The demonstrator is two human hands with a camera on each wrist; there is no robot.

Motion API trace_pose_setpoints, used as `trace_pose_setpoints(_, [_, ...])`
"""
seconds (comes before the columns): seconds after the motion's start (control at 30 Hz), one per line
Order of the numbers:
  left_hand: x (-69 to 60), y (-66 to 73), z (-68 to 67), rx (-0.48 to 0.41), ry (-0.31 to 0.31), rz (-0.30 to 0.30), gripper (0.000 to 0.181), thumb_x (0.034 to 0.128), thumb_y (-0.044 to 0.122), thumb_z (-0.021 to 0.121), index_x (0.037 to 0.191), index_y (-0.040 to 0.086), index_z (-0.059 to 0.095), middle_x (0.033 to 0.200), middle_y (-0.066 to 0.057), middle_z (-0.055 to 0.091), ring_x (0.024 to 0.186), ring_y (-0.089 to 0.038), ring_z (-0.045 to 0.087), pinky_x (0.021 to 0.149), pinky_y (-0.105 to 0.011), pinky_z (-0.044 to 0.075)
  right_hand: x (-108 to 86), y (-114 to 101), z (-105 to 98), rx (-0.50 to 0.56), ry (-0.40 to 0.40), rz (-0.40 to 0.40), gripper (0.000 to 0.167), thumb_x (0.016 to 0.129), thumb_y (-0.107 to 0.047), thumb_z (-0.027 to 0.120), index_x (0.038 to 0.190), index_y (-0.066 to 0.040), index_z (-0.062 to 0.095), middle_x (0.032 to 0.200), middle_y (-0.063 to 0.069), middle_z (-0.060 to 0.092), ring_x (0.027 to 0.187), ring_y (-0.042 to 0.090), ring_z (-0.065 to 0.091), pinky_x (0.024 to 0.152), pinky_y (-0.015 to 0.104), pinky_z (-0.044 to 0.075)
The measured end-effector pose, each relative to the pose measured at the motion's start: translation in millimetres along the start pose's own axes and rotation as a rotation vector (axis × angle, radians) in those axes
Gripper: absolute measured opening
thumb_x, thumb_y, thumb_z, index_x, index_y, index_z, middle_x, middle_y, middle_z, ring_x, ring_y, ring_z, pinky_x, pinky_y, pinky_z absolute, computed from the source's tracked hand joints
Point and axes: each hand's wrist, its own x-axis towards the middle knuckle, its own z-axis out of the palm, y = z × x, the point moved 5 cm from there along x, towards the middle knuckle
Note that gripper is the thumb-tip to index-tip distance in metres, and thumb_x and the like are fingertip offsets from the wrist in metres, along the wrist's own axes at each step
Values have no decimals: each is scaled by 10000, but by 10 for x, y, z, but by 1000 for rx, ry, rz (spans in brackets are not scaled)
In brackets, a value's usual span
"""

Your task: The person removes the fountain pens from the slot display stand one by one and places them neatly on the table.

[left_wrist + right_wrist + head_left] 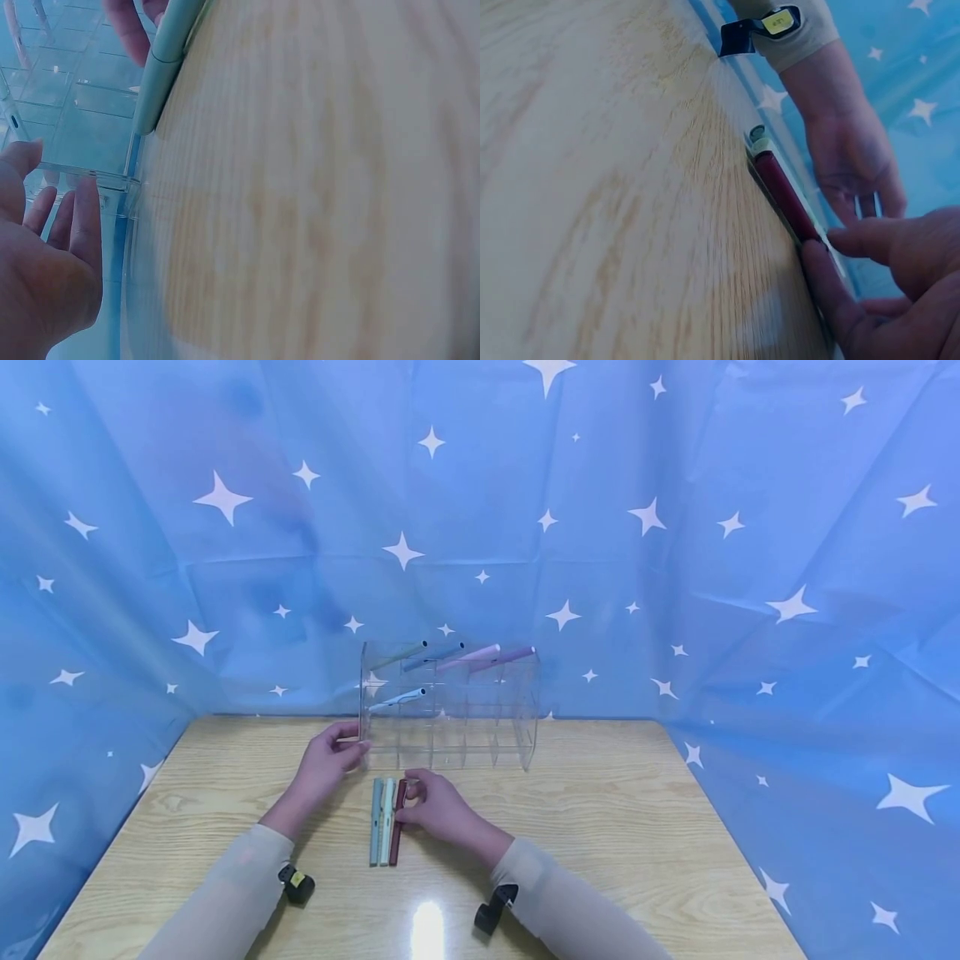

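Observation:
Three capped pens lie side by side on the table: a grey-blue pen, a pale cream-green pen and a dark red pen. My right hand pinches the dark red pen between thumb and finger near its far end; it still lies beside the others. Behind them stands a clear compartment rack. With thumb and fingers on either side of its left panel, my left hand holds the rack. In the left wrist view, the grey-blue pen looks greenish.
Slanting in the rack's top row are a green pen, a blue pen, a pink pen and a purple pen. A light blue pen sits lower left. Behind the wooden table hangs a starry blue cloth.

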Motion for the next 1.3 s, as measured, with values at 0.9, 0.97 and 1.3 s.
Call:
trace_pose_setpoints(0.9, [25, -21, 5, 0, 3, 7, 522, 1091, 160, 726, 1536, -47, 551, 1430, -271, 641, 1218, -242, 698, 993, -311, 639, 16, -367, -330, 97, 267, -163, 441, 993, -126, 828, 1382, -10, 655, 1240, 180, 704, 984, 183, 673, 816, 286, 628])
trace_pose_setpoints(0.97, [7, -13, 6, 4, 3, 8, 514, 1091, 157, 723, 1532, -46, 554, 1423, -268, 646, 1231, -272, 696, 985, -299, 639, 42, -450, -372, 129, 311, -190, 461, 996, -112, 824, 1413, -41, 639, 1287, 166, 684, 1013, 197, 683, 832, 296, 633])
trace_pose_setpoints(1.3, [2, -7, -10, -12, -4, 1, 534, 1086, 175, 735, 1538, -39, 548, 1440, -252, 653, 1206, -224, 697, 993, -309, 637, 298, -769, -523, 262, 428, -250, 622, 1007, -129, 825, 1553, -88, 529, 1473, 82, 597, 1013, 169, 720, 846, 373, 645])
